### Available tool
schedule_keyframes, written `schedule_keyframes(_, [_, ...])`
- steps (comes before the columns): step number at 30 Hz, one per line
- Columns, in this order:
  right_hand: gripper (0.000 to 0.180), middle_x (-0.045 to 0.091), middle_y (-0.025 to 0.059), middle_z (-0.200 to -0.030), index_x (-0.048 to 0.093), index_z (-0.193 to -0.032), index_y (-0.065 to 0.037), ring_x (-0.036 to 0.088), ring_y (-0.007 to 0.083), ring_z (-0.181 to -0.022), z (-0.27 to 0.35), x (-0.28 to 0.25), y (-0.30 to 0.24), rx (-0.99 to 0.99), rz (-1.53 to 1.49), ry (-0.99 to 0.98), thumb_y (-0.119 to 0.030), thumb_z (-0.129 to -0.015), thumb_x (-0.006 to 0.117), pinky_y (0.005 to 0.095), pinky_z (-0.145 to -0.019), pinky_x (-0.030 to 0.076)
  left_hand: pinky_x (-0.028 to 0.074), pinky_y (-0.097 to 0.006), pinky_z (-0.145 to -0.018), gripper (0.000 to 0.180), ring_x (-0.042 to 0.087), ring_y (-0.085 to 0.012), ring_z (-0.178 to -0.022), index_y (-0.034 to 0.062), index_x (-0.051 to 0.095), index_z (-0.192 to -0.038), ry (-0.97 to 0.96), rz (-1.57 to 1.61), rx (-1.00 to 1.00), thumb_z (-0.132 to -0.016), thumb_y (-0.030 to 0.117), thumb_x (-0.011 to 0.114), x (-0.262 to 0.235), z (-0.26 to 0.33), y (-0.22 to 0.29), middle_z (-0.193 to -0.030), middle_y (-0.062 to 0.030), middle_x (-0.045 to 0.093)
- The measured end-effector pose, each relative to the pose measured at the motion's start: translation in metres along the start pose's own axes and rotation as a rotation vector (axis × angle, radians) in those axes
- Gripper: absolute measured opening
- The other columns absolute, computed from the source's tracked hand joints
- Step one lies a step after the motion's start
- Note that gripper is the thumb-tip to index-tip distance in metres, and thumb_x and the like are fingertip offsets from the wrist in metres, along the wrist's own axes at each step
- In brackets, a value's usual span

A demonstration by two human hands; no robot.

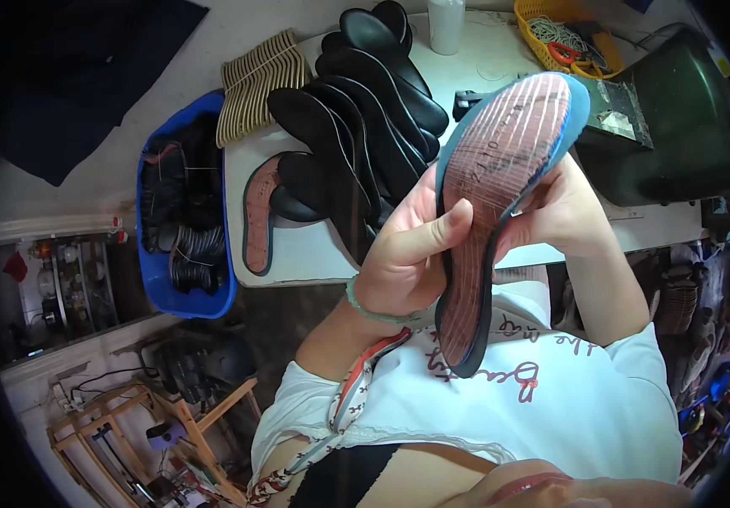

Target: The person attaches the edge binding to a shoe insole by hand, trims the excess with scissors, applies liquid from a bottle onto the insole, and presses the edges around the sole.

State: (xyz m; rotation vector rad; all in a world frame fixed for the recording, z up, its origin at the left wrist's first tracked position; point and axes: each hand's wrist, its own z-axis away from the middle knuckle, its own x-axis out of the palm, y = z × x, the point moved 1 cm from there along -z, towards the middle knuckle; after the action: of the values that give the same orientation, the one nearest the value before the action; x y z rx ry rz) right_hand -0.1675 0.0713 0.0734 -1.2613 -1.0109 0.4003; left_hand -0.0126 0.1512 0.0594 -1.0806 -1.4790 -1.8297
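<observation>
An insole [500,140] is held up in front of me, its reddish-brown, white-striped underside facing me, with a teal rim round the toe and a black edge round the heel. My left hand [412,241] grips its waist, the thumb pressed on the striped face and the other fingers hidden behind. From the right, my right hand [555,212] holds the opposite edge, its fingertips mostly hidden behind the insole. Beyond my left hand, several glossy black insoles [331,127] lie in overlapping rows on the white table [284,271]. One insole with a brown underside [261,212] lies at their near left.
A blue bin [152,279] with black bundles stands left of the table. Behind it is a row of tan insole-shaped pieces [259,80]. A white bottle [445,25], a yellow basket [543,10] with scissors [564,55], and a dark green machine [678,110] stand at the back right.
</observation>
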Motion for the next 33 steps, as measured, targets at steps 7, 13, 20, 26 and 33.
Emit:
schedule_keyframes(7, [0.024,0.070,0.0155,-0.085,0.065,-0.095,0.009,0.071,0.0221,-0.075,-0.005,0.014,0.000,-0.124,0.195,0.187,0.013,-0.073,0.074,0.0342,-0.069,0.061,0.053,-0.030,-0.068,0.056,0.063,-0.0185,-0.085,0.0013,0.034,-0.136,0.048,-0.083,0.086,-0.092,0.019,0.064,-0.008,0.004,0.003,-0.115,-0.0131,0.060])
schedule_keyframes(13, [0.018,0.070,0.0110,-0.086,0.067,-0.097,0.008,0.068,0.0149,-0.075,-0.005,0.017,-0.002,-0.005,0.234,0.089,0.007,-0.080,0.072,0.0273,-0.069,0.058,0.042,-0.029,-0.101,0.048,0.053,-0.0141,-0.116,-0.0001,0.034,-0.135,0.095,-0.298,0.254,-0.095,0.008,0.060,-0.018,0.005,0.008,-0.127,-0.0102,0.055])
schedule_keyframes(20, [0.013,0.071,0.0084,-0.085,0.069,-0.097,0.005,0.067,0.0111,-0.075,-0.005,0.014,0.005,0.151,0.316,0.176,0.002,-0.084,0.071,0.0241,-0.068,0.056,0.042,-0.030,-0.101,0.076,0.051,-0.0144,-0.115,-0.0031,0.032,-0.130,0.077,-0.495,0.295,-0.077,0.014,0.083,-0.024,0.009,0.011,-0.125,-0.0116,0.053])
schedule_keyframes(26, [0.010,0.070,0.0084,-0.078,0.068,-0.095,0.008,0.067,0.0110,-0.072,0.010,0.027,-0.019,-0.056,0.710,0.212,0.003,-0.087,0.067,0.0214,-0.063,0.054,0.040,-0.034,-0.104,0.084,0.050,-0.0173,-0.121,0.0013,0.025,-0.143,0.043,-0.622,0.246,-0.077,0.001,0.078,-0.021,0.011,0.021,-0.129,-0.0094,0.053])
schedule_keyframes(33, [0.037,0.066,0.0131,-0.109,0.073,-0.093,-0.003,0.057,0.0342,-0.112,-0.003,0.026,-0.063,-0.571,1.634,-0.039,-0.021,-0.061,0.081,0.0440,-0.098,0.042,0.036,-0.034,-0.107,0.071,0.048,-0.0168,-0.123,-0.0033,0.029,-0.137,0.004,-0.329,0.060,-0.082,0.002,0.074,-0.006,0.017,0.025,-0.132,-0.0126,0.050])
